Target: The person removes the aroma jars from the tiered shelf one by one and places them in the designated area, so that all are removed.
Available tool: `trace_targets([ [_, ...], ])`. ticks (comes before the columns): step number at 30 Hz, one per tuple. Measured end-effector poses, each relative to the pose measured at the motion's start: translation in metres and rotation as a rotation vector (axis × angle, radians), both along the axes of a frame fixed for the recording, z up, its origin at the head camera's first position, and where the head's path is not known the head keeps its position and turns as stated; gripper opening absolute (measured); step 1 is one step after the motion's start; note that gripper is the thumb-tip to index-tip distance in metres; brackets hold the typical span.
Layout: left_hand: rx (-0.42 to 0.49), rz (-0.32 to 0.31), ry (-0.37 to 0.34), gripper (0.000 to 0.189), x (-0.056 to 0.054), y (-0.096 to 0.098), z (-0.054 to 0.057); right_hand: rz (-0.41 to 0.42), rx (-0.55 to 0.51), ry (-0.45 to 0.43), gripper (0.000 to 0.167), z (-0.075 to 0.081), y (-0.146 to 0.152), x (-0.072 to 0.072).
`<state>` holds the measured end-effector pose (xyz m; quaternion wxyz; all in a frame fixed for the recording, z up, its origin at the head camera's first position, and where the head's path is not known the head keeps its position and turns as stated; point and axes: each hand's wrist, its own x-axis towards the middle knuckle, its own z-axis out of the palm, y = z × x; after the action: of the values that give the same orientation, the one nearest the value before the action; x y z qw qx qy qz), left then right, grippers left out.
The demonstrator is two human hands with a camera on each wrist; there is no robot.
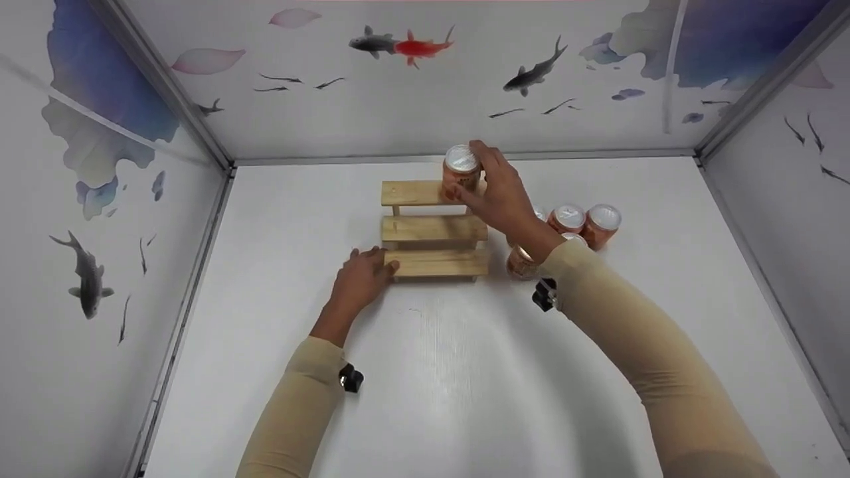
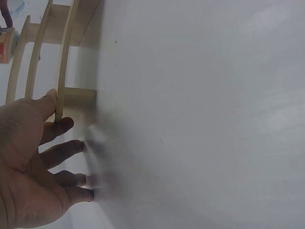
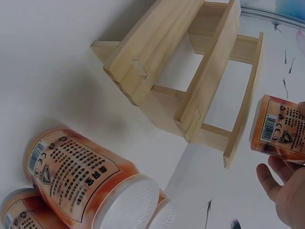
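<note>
A three-step wooden rack [image 1: 435, 228] stands on the white table. My left hand [image 1: 362, 282] is at the left end of its lowest step; in the left wrist view the thumb and index finger pinch that board's end [image 2: 61, 107], the other fingers spread below. My right hand [image 1: 503, 192] grips an orange-labelled jar [image 1: 460, 174] with a pale lid, upright at the right part of the top step. The right wrist view shows this jar's printed side with its barcode [image 3: 269, 126], level with the top board, fingers beside it.
Several more orange jars [image 1: 601, 228] with pale lids stand grouped right of the rack, partly hidden by my right forearm. Walls painted with fish [image 1: 415, 48] enclose the table at the back and both sides. The back wall's bottom edge [image 1: 319, 160] runs close behind the rack.
</note>
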<state>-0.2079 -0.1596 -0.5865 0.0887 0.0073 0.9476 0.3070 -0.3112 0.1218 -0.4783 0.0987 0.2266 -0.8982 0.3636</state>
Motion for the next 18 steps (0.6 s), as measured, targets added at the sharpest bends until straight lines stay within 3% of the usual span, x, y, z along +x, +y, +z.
trace_targets([
  [18, 0.003, -0.007, 0.004, 0.063, 0.0, -0.002, -0.003, -0.02, 0.007, 0.005, 0.077, -0.007, 0.05, 0.012],
])
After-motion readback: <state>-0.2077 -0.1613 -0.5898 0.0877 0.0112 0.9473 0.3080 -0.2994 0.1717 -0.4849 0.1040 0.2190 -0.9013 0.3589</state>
